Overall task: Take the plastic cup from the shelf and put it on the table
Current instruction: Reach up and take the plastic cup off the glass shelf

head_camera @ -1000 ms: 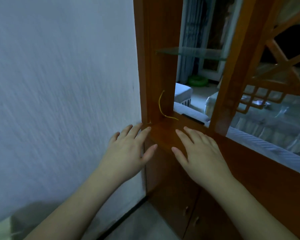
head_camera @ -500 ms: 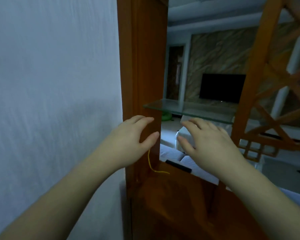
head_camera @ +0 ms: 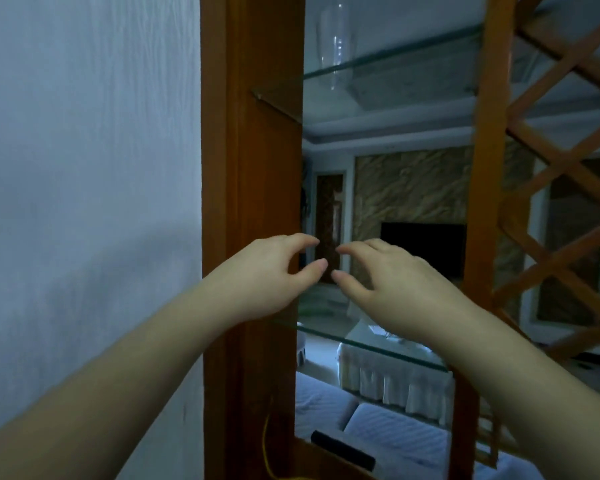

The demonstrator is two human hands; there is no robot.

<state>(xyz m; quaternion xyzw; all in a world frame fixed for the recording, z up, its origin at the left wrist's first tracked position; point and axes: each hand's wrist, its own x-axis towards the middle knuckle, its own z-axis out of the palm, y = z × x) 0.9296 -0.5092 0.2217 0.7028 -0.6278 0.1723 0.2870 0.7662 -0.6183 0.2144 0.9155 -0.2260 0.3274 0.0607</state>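
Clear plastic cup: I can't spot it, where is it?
Head view, top centre: the clear plastic cup stands on the upper glass shelf, beside the brown wooden post.

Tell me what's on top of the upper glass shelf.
A clear plastic cup stands upright on the upper glass shelf, near its left end; nothing else shows there. The cup's rim and the shelf's far right are cut off. Both hands, left and right, are empty, well below.

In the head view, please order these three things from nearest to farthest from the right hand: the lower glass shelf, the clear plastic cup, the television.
From the right hand:
1. Lower glass shelf: just under the hand, inside the wooden frame.
2. Clear plastic cup: up high, standing on the upper glass shelf.
3. Television: in the room behind, seen through the shelf opening, on the far wall.
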